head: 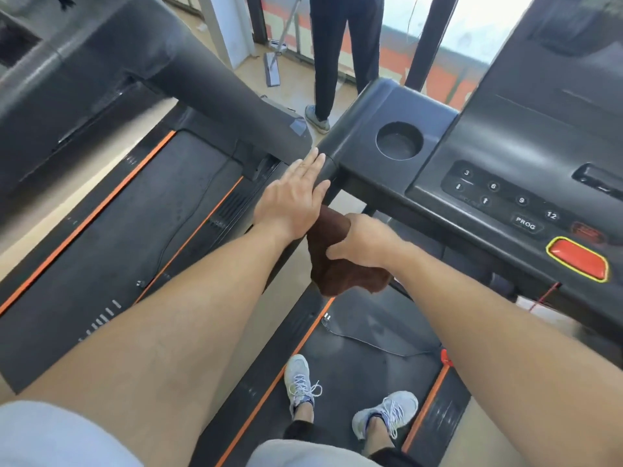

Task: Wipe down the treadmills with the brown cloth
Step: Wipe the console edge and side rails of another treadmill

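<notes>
Brown cloth (340,254) bunched in my right hand (365,242), fingers curled round it on the treadmill handrail (332,161), left hand (293,198) flat-fingered beside; console (526,156) and neighbouring treadmill (141,75) look like they're left to do.

A pale beige smooth floor (296,79) runs ahead to bright frosted windows (472,25) above an orange wall band (441,75). A white pillar (232,25) stands left; daylight floods in.
</notes>
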`<state>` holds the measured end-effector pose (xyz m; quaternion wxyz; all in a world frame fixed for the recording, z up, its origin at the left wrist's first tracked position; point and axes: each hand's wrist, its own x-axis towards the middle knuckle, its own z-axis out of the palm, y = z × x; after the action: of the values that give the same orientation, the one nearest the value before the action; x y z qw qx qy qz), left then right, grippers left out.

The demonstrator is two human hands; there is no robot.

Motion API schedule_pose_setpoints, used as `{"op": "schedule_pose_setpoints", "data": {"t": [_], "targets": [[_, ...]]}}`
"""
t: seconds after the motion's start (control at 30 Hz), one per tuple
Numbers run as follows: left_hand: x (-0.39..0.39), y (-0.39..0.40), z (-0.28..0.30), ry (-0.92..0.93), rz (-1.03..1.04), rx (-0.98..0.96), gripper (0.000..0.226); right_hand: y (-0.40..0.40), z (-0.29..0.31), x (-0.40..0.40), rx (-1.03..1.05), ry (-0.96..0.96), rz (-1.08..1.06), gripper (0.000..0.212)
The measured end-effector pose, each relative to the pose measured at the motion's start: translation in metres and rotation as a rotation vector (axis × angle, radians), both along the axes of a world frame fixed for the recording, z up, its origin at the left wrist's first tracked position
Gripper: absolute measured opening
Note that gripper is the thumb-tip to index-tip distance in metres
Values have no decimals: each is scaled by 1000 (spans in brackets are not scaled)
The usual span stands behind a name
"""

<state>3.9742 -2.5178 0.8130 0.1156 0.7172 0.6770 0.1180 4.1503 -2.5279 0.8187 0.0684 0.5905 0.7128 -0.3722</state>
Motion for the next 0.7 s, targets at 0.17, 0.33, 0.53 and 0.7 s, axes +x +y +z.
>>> {"op": "schedule_pose_setpoints", "data": {"t": [0.17,0.33,0.53,0.7], "targets": [[-1,-4,0,22,-21,-9,57,-55,8,66,153,-270,-1,45],[-1,-3,-3,62,-27,10,58,-82,14,132,1,-343,-70,55],[0,0,-9,108,-22,42,58,-83,5,113,152,-423,-31,53],[0,3,-10,102,-18,70,56,-73,-1,77,320,-363,-7,44]]}}
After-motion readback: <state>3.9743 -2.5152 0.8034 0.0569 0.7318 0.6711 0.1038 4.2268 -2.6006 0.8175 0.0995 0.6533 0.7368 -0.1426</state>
